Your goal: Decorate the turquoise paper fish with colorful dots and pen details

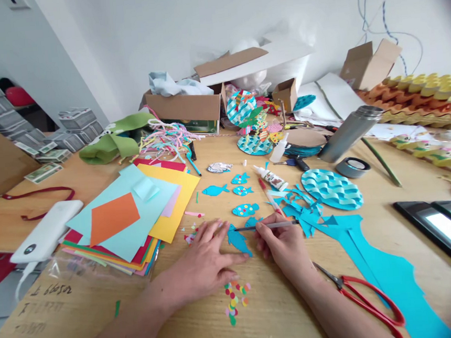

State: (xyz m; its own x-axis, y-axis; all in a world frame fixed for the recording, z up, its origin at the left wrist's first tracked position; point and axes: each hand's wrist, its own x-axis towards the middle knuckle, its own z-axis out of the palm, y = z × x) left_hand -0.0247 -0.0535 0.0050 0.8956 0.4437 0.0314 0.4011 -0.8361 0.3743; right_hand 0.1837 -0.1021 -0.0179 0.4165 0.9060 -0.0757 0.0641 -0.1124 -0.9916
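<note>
My left hand [211,253] lies with its fingers spread on the table, the fingertips at the edge of a blue paper fish [238,240]. In my right hand [281,242] a dark pen [268,226] is pinched, its tip on the upper part of that fish. Just behind, another blue fish [253,222] is partly covered by the pen and hand. A dotted blue fish [245,210], smaller decorated fish [243,190] and a plain blue fish [215,190] lie farther back. Coloured paper dots [237,299] are scattered near my left thumb.
Red-handled scissors [369,298] and a large blue paper sheet [392,270] lie at the right. A glue bottle [271,178] and blue scraps [302,209] sit behind my right hand. Stacked coloured paper [172,187] is at the left. A grey thermos [351,133] stands farther back.
</note>
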